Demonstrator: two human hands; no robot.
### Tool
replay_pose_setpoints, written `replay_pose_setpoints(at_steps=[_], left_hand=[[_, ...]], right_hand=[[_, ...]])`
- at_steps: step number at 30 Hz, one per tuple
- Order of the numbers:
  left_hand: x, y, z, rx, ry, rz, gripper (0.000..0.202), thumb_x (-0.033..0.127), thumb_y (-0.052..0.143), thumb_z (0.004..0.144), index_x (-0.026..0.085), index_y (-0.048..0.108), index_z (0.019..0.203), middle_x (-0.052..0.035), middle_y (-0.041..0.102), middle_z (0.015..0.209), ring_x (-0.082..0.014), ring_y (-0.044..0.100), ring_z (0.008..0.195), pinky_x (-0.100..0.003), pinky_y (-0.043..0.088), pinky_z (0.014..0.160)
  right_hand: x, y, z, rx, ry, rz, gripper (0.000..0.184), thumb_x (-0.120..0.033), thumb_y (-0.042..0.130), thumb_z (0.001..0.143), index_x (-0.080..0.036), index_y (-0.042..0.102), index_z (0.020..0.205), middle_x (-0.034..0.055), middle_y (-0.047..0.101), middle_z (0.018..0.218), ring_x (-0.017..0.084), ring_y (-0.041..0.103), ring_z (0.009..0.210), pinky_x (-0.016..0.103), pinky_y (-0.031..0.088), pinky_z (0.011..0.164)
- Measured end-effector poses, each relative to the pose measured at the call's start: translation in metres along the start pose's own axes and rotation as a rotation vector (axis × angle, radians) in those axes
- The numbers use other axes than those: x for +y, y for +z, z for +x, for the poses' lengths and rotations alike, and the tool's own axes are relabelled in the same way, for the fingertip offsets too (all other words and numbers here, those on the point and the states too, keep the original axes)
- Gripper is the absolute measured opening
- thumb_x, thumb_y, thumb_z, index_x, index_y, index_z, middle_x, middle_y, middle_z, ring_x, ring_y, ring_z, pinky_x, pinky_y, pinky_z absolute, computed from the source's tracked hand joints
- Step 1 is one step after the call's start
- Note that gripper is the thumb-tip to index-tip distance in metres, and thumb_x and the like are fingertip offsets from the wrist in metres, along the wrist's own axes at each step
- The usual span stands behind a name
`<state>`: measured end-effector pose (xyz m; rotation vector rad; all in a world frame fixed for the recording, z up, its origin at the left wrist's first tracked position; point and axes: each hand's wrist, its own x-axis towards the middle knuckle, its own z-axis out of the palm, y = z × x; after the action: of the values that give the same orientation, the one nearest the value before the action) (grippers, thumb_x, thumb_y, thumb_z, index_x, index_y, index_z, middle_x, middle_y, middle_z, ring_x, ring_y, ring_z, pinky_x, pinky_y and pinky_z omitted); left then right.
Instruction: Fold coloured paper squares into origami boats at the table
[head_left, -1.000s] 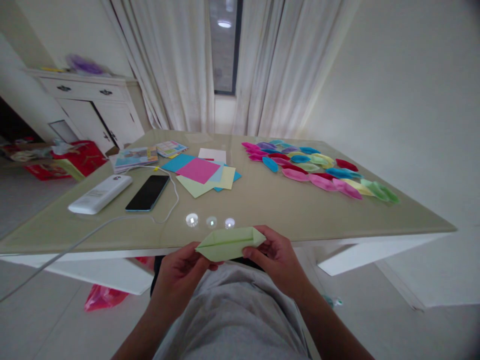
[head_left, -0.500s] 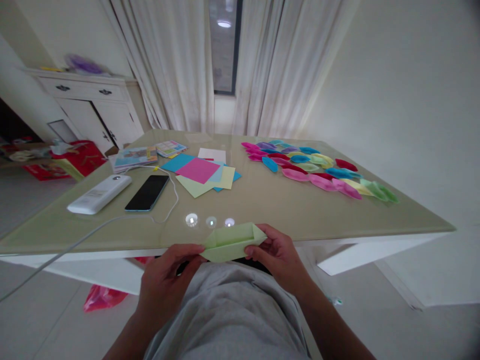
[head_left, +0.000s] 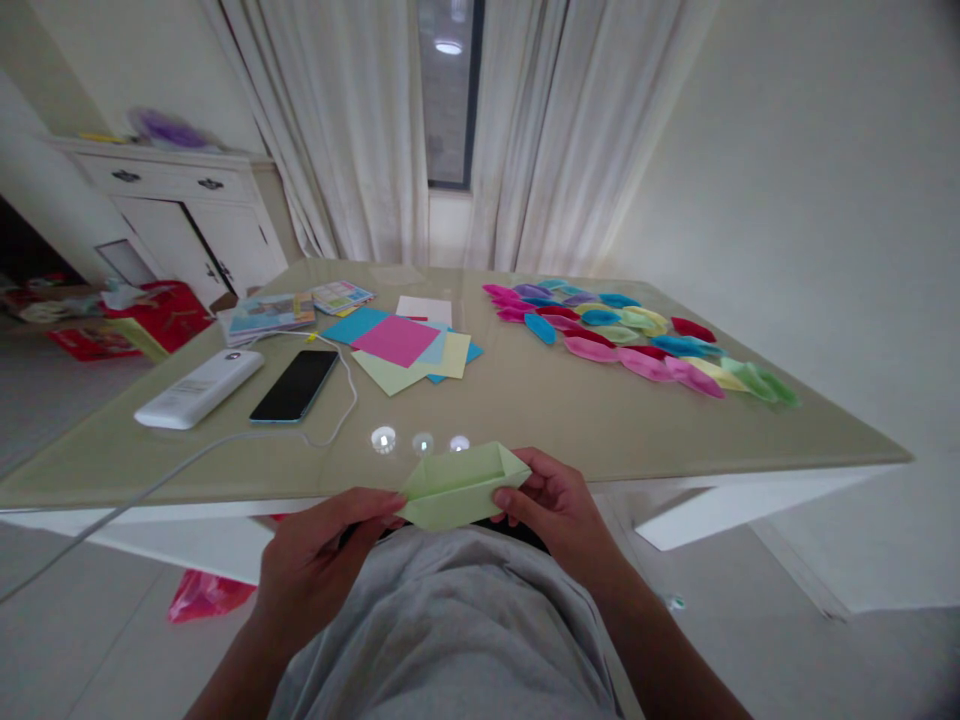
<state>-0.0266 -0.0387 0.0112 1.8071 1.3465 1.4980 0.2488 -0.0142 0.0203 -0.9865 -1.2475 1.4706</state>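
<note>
A light green folded paper boat (head_left: 459,498) is held at the table's front edge, just above my lap. Its left point is pinched between the thumb and fingers of my left hand (head_left: 319,545). On the other end, my right hand (head_left: 551,505) grips the paper, its thumb on the near side and fingers behind. The boat's hollow is narrow and faces up and away from me. Farther back on the right lie several folded paper boats (head_left: 600,318) in pink, blue, red, yellow and green, spread in loose rows.
Square coloured paper sheets (head_left: 397,340) lie left of centre, with booklets (head_left: 270,314) behind them. A black phone (head_left: 295,386) and a white power bank (head_left: 199,388) with a cable (head_left: 225,437) rest on the table (head_left: 600,430). A white cabinet (head_left: 180,210) stands back left.
My left hand has shifted slightly left and down, still pinching the boat's end. The paper's near side has tilted up to show more, and its hollow looks narrower.
</note>
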Motion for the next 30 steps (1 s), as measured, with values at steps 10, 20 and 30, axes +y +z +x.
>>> replay_pose_setpoints(at_steps=[10,20,30], left_hand=[[-0.011,-0.011,0.004,-0.166,0.253,-0.015,0.027,0.018,0.077,0.092,0.039,0.086,0.107,0.0000,0.087,0.103,-0.0174,0.083,0.085,-0.023,0.066,0.077],[-0.005,-0.009,0.005,-0.230,0.125,-0.157,0.014,0.021,0.088,0.082,0.032,0.087,0.091,-0.0010,0.086,0.087,-0.0189,0.082,0.077,-0.023,0.066,0.072],[0.010,0.011,0.000,-0.138,-0.192,-0.138,0.011,0.030,0.086,0.081,0.029,0.087,0.091,-0.0021,0.085,0.090,-0.0191,0.081,0.077,-0.024,0.067,0.071]], right_hand=[[-0.004,0.002,0.000,0.000,-0.010,0.036,0.034,-0.048,0.087,0.088,-0.019,0.074,0.099,0.0006,0.073,0.076,0.014,0.067,0.066,0.023,0.052,0.060],[-0.004,0.004,0.001,0.041,-0.047,-0.061,0.028,-0.045,0.087,0.087,-0.019,0.076,0.090,-0.0001,0.071,0.072,0.014,0.065,0.065,0.024,0.051,0.060],[-0.005,0.005,0.000,0.041,-0.023,-0.071,0.028,-0.043,0.087,0.087,-0.019,0.073,0.090,0.0014,0.074,0.079,0.016,0.068,0.071,0.027,0.054,0.064]])
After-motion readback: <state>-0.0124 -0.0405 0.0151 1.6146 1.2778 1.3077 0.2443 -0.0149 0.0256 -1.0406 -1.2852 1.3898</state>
